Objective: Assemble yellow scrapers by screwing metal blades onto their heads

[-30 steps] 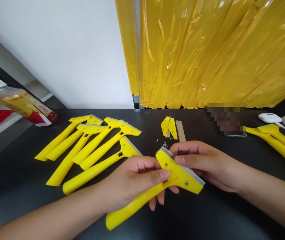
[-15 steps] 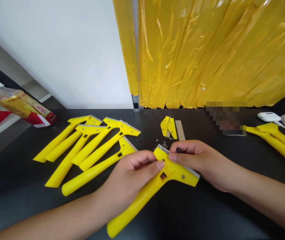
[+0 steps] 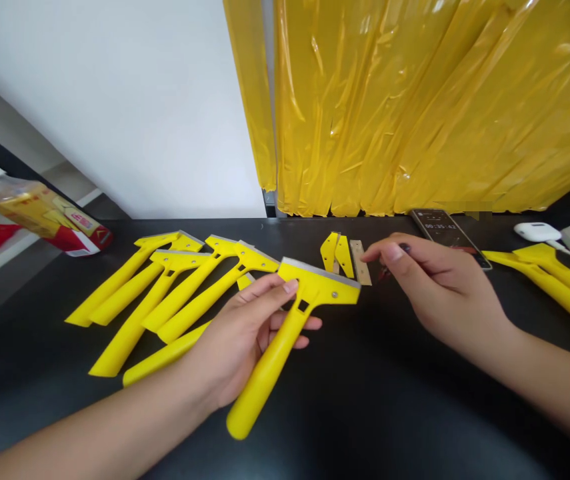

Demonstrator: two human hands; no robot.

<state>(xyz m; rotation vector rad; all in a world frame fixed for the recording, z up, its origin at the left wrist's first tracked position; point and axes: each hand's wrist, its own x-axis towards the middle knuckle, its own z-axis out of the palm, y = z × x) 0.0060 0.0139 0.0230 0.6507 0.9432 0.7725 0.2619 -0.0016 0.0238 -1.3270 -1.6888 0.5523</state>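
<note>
My left hand [image 3: 249, 333] is closed around a yellow scraper [image 3: 269, 360], its thumb on the head beside the metal blade and its fingers behind. A screw shows at the right of the scraper's head. My right hand [image 3: 435, 287] is raised apart from the scraper, thumb and forefinger pinching a small dark-ended tool [image 3: 405, 248], mostly hidden by the fingers. Beyond the scraper head lie two yellow cover plates [image 3: 337, 253] and, beside them, a strip of blades [image 3: 361, 263].
Several yellow scrapers [image 3: 129, 323] lie on the black table [image 3: 389, 413] at left. A phone [image 3: 445, 230] with a running timer lies at the back, yellow handles [image 3: 555, 280] and a white earbud case [image 3: 537, 231] at right. A drink bottle [image 3: 49, 210] lies far left.
My right hand has left the scraper's head and moved up and right with the small tool. My left hand has drawn the scraper left and turned its head level.
</note>
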